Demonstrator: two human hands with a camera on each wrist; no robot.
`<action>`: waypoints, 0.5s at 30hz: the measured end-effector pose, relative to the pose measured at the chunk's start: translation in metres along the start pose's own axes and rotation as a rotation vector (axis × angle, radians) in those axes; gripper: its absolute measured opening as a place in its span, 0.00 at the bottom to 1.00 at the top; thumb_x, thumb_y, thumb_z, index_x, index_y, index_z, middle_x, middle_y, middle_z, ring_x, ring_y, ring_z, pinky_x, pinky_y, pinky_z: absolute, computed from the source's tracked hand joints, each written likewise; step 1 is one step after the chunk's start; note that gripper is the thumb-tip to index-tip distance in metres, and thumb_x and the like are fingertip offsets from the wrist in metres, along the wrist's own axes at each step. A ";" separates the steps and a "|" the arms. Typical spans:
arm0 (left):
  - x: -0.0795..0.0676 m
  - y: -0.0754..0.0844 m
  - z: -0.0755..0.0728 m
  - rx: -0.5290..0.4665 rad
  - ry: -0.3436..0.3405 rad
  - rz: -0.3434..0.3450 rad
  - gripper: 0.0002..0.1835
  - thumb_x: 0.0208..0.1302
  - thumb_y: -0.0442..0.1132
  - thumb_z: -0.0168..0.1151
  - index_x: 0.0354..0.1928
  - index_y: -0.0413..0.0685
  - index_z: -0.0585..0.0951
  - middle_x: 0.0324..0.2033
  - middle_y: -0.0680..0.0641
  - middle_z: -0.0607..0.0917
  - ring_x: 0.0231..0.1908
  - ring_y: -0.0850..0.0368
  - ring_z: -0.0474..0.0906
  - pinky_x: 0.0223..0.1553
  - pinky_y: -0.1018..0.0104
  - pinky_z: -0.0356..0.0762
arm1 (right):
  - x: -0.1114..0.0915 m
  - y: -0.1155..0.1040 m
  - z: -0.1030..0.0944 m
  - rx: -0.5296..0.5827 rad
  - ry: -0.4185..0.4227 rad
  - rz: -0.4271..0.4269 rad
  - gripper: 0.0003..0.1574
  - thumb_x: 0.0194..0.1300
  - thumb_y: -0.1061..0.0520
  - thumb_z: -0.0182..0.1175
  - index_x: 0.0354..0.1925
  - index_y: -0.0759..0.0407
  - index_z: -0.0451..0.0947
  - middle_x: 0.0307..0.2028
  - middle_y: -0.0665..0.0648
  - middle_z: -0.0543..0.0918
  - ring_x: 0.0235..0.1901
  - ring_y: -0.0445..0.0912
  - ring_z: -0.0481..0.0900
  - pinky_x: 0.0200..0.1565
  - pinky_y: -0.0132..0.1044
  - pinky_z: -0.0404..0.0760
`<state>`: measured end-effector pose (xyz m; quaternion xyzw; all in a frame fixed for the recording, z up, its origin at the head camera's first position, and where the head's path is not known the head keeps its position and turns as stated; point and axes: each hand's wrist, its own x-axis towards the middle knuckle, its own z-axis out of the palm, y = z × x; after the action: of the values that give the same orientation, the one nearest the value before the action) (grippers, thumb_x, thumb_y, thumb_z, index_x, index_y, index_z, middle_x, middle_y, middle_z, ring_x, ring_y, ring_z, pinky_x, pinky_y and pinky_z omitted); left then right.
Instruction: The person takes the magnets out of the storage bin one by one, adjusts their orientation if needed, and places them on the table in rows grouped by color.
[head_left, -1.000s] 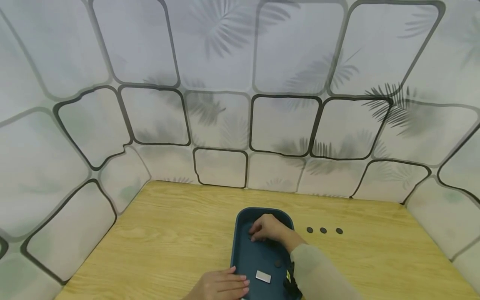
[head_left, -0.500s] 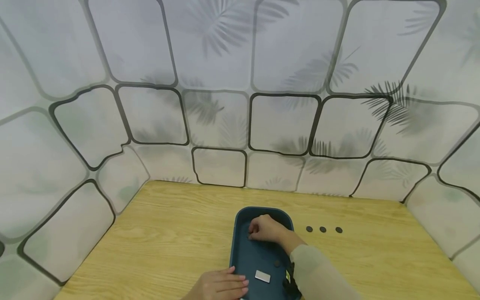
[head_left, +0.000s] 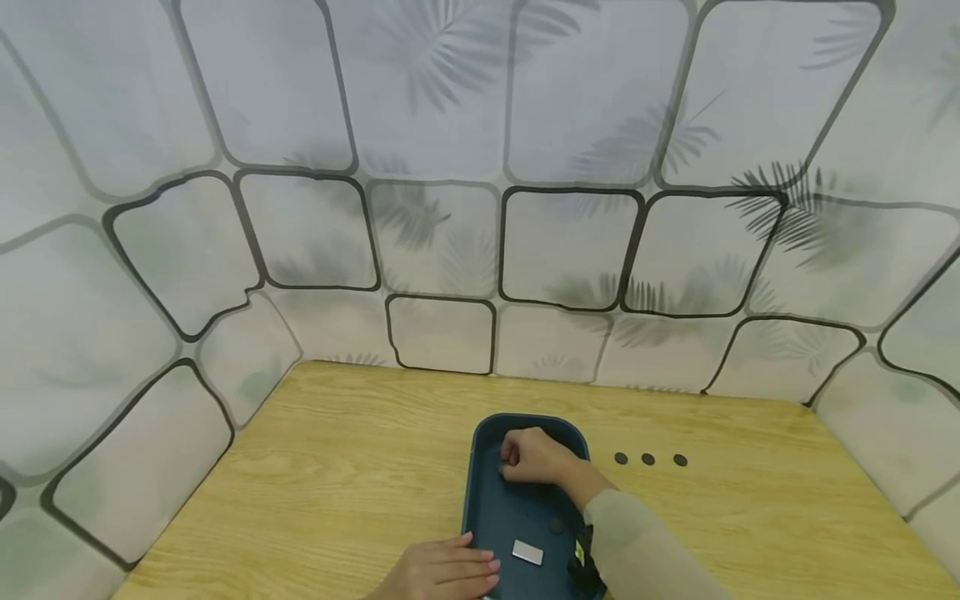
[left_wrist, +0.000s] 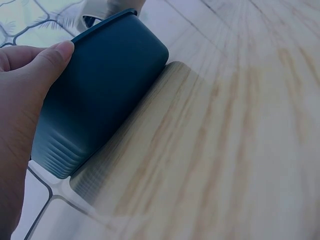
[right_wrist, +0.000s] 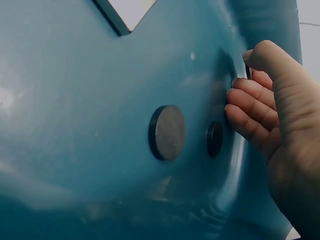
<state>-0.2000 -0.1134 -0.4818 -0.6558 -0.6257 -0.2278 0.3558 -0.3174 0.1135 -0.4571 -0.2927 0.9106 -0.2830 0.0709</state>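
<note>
A dark blue plastic tray [head_left: 470,500] stands on the wooden table. My left hand [head_left: 446,571] grips its left wall near the front, thumb [left_wrist: 59,55] on the outside and fingers over the rim. Inside the tray's far end, my right hand [head_left: 538,457] pinches a small black disc [right_wrist: 248,72] between thumb and forefinger, seen edge-on in the right wrist view and mostly covered by the fingers. Two more dark discs, a nearer one [right_wrist: 171,132] and a farther one [right_wrist: 215,140], lie on the tray floor. A silver rectangular block [head_left: 528,552] lies toward the front.
On the table right of the tray, three black discs sit in a row: a left one [head_left: 621,458], a middle one [head_left: 648,459] and a right one [head_left: 680,460]. A patterned cloth wall [head_left: 442,333] encloses the table's back and sides.
Since a second ago, the fingers of my right hand have drawn in closer together at the tray's far end. My left hand, the tray and the discs on the table have stayed put.
</note>
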 end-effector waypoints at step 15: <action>-0.002 0.000 0.003 0.007 0.002 -0.010 0.13 0.67 0.39 0.57 0.42 0.38 0.85 0.40 0.46 0.87 0.47 0.55 0.83 0.50 0.60 0.79 | 0.000 -0.001 -0.003 0.032 0.073 0.008 0.08 0.52 0.56 0.66 0.31 0.56 0.78 0.25 0.46 0.77 0.24 0.36 0.73 0.28 0.30 0.75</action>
<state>-0.2005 -0.1122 -0.4852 -0.6512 -0.6294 -0.2282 0.3573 -0.3180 0.1138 -0.4535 -0.2773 0.9092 -0.3076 0.0434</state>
